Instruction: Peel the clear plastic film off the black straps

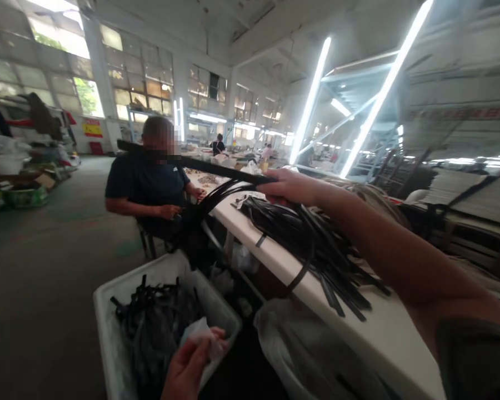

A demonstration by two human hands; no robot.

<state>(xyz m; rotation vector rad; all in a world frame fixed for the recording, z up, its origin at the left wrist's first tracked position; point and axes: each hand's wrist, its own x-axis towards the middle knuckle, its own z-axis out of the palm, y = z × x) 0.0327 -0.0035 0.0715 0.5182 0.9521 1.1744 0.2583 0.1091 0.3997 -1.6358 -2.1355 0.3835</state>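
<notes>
My right hand (pixel 285 186) is stretched out over the white table and closed on black strips (pixel 220 170), which reach left toward a seated person. Beneath my right forearm lies a heap of black strips (pixel 300 233) on the table. Low in the view, my left hand (pixel 194 355) pinches a piece of thin white material (pixel 200 333). That hand is over the near right part of a white bin (pixel 104 316) holding many dark strips (pixel 154 322).
A person in a dark shirt (pixel 145 180) sits beyond the bin, beside the white table (pixel 270 255). A translucent plastic bag (pixel 291 339) hangs below the table's edge. Upright lit tubes (pixel 312 100) and a metal frame stand behind the table. Boxes and bags lie far left.
</notes>
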